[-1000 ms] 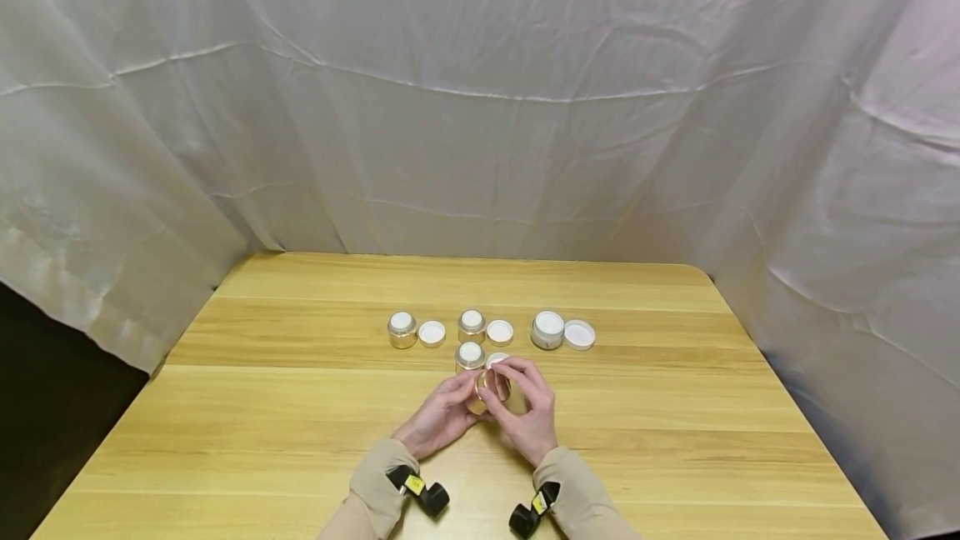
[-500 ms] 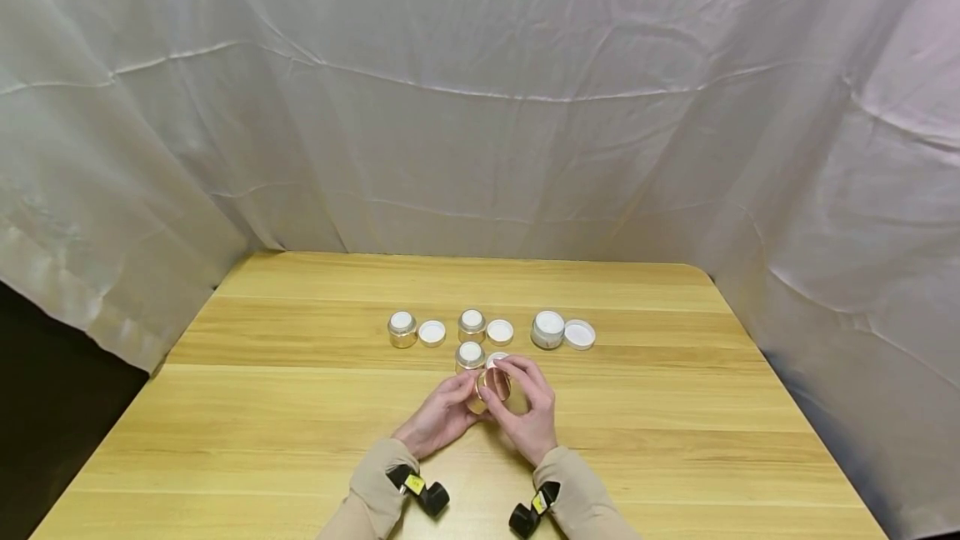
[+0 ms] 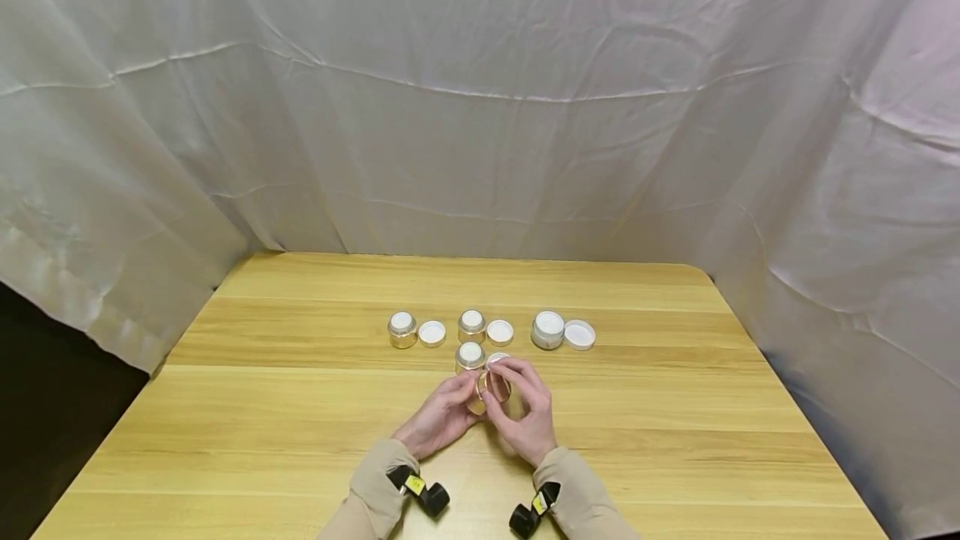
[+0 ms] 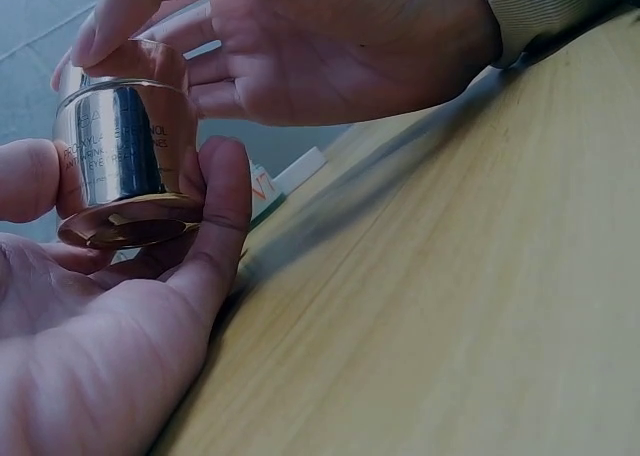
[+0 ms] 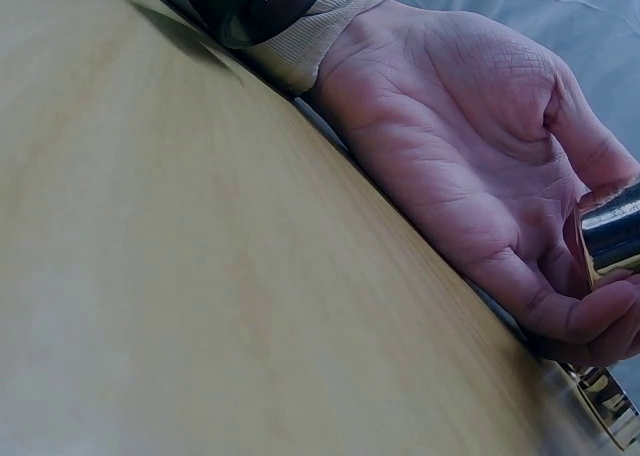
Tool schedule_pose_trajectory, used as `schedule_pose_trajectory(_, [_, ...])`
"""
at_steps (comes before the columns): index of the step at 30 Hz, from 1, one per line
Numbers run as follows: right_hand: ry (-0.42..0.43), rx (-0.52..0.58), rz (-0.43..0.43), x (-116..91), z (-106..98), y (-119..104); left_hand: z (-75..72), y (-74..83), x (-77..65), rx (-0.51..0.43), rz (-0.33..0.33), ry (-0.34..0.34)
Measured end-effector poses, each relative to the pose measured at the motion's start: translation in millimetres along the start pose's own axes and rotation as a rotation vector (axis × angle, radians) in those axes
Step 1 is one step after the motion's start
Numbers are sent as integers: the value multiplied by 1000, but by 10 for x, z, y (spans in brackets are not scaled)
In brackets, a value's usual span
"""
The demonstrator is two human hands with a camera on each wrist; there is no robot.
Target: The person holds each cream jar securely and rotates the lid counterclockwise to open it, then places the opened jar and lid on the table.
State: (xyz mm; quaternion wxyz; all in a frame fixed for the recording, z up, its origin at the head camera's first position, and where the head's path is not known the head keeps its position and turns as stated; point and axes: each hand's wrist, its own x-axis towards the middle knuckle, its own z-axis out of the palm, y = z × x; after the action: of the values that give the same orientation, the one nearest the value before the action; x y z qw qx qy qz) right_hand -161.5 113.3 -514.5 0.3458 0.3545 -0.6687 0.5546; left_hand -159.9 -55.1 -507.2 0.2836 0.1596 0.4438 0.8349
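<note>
Both hands meet around a shiny gold cosmetic jar (image 3: 477, 402), held tilted close over the table, its top facing right in the head view. My left hand (image 3: 438, 422) grips the jar's body between thumb and fingers; small print shows on its mirror-like side (image 4: 120, 141) in the left wrist view. The fingertips of my right hand (image 3: 531, 423) pinch the gold lid (image 3: 501, 388) from above and below. In the right wrist view, the left hand's palm (image 5: 450, 156) faces the camera, and only part of the jar (image 5: 612, 231) enters at the edge.
Just beyond the hands stands a gold jar (image 3: 470, 354) with a white top, a white disc (image 3: 497, 359) beside it. Farther back are two similar gold jars (image 3: 402, 332) and a frosted jar (image 3: 547, 332), each beside an upturned white lid (image 3: 580, 335). Grey curtains (image 3: 480, 148) surround the table.
The right hand's fingers have shifted slightly around the lid. The left hand, the jar and the things on the table stay where they were.
</note>
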Motion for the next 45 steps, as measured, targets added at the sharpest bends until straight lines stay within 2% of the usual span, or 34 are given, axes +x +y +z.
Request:
schedule_pose_trajectory(6, [30, -43, 32, 7, 4, -8, 6, 5, 3, 11, -3, -2])
schedule_pose_trajectory(13, [49, -33, 15, -3, 12, 14, -4, 4, 5, 17, -2, -6])
schedule_pose_trajectory(27, [-5, -19, 12, -12, 12, 24, 7, 2, 3, -8, -1, 3])
schedule_pose_trajectory(35, [9, -63, 59, -14, 4, 0, -7, 11, -1, 9, -10, -5])
schedule_pose_trajectory(45, [16, -40, 37, -8, 9, 2, -11, 15, 1, 9, 0, -26])
